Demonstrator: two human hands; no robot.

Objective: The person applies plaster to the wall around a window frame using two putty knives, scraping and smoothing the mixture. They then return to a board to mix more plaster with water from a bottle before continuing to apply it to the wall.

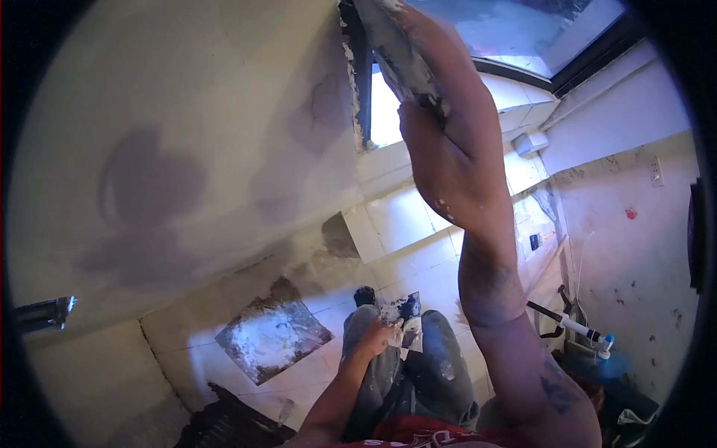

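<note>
My right hand (448, 160) is raised high and grips a plaster-caked trowel (399, 52), its blade pressed against the wall edge beside the window opening. My left hand (371, 337) hangs low by my knees and holds a small flat tool smeared with white plaster (399, 312). The freshly plastered wall (187, 134) fills the left half of the view, smooth and pale with darker damp patches. My grey, plaster-spattered trousers (418, 373) show below.
A square board with white plaster mix (272, 336) lies on the tiled floor (418, 261). A window (515, 30) is at the top. On the right stand a stained wall with a socket (656, 170), a white pipe (579, 328) and a blue container (597, 366).
</note>
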